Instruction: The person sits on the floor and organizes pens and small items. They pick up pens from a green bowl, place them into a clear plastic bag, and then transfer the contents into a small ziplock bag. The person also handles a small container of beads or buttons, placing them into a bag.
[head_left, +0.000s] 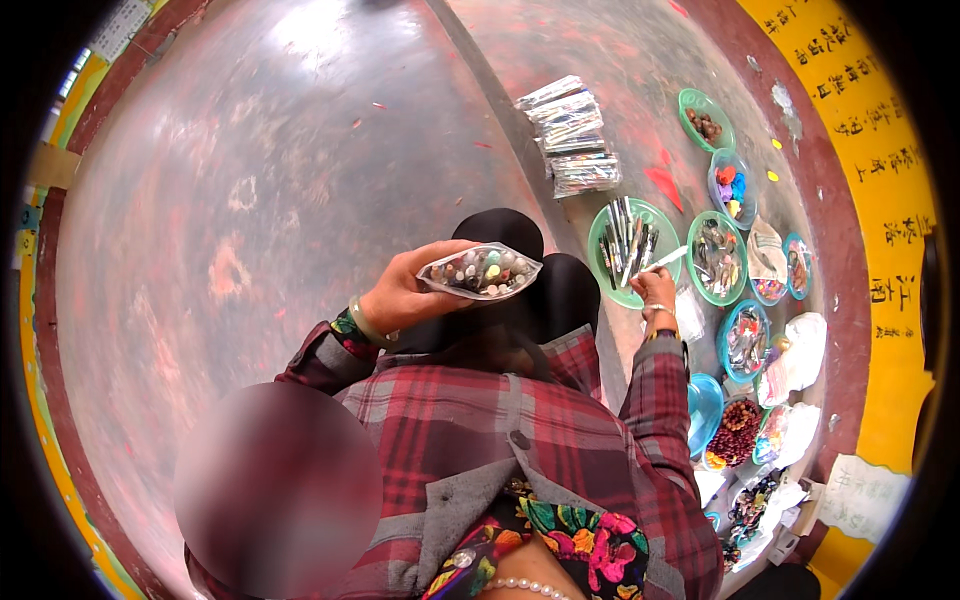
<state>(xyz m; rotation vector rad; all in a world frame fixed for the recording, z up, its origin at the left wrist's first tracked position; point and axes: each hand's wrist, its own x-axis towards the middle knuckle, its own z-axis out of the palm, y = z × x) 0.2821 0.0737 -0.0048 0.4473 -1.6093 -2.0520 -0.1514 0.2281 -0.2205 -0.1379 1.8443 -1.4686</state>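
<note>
The left hand (405,290) grips a clear pouch (480,271) of coloured pens; the right hand (655,288) pinches one white pen (665,259) beside a green plate (632,250) of pens. Bead bowls (745,340) (blue and green) curve toward three o'clock, bundled packets (572,135) at twelve.

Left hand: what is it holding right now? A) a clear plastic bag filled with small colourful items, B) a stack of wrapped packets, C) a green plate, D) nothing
A: the left hand is raised with its grip closed around a clear plastic bag full of small colourful pieces, while the right hand holds a thin white stick over the green plate.
</note>
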